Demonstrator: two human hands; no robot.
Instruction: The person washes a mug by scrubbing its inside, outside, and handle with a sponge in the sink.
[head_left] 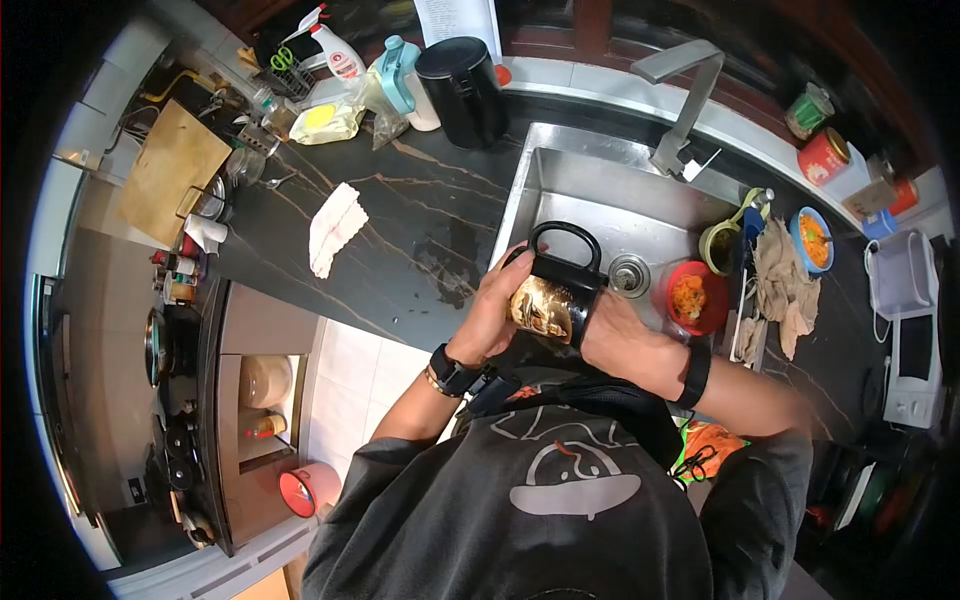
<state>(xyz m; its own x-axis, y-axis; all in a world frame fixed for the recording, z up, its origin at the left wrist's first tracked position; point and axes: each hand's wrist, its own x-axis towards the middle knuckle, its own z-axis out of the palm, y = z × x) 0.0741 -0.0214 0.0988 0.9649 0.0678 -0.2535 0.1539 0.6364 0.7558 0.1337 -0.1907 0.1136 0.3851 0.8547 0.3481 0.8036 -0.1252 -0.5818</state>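
Observation:
A black mug point(545, 303) with a gold picture on its side is held over the sink's front edge, tilted, its handle pointing away from me. My left hand point(488, 318) is wrapped round the mug's left end. At the mug's right end is my right hand point(622, 338), its fingers hidden behind or inside the mug, so what they do cannot be made out. The steel sink point(590, 180) lies just beyond, with its drain to the right of the mug. A red bowl point(712, 318) with orange food scraps stands at the sink's right side.
A grey faucet point(690, 100) rises behind the sink. To the right are a brown cloth point(783, 280) and a blue bowl point(808, 235) of orange food. A white cloth point(338, 228) lies on the left counter. Behind it stand a black canister point(462, 95), a jug point(402, 80) and a spray bottle point(338, 55).

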